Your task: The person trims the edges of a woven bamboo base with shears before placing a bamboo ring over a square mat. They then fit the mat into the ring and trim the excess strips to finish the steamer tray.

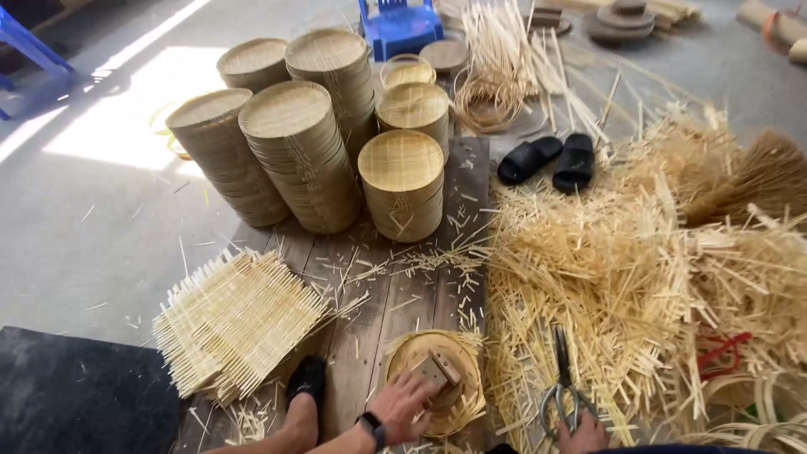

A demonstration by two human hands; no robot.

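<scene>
Head view, looking down at a plank work board (395, 294) on a concrete floor. Left hand (402, 405), wearing a dark wristband, lies spread and flat on a small wooden block (435, 368) on top of a round woven bamboo tray (437, 382) at the board's near edge; fingers open, pressing rather than clasping. Right hand (582, 435), at the bottom edge of the frame, touches the handles of metal shears (563, 387) lying on the strip pile; I cannot tell whether it grips them. To the right, a deep heap of cut bamboo strips (639, 277) crowds the board's edge. To the left, a stack of square woven mats (235, 324). Beyond, stacks of finished round trays (311, 134) fill the board's far end. Black sandals (551, 160) lie near them. Open floor (92, 210) lies left.
</scene>
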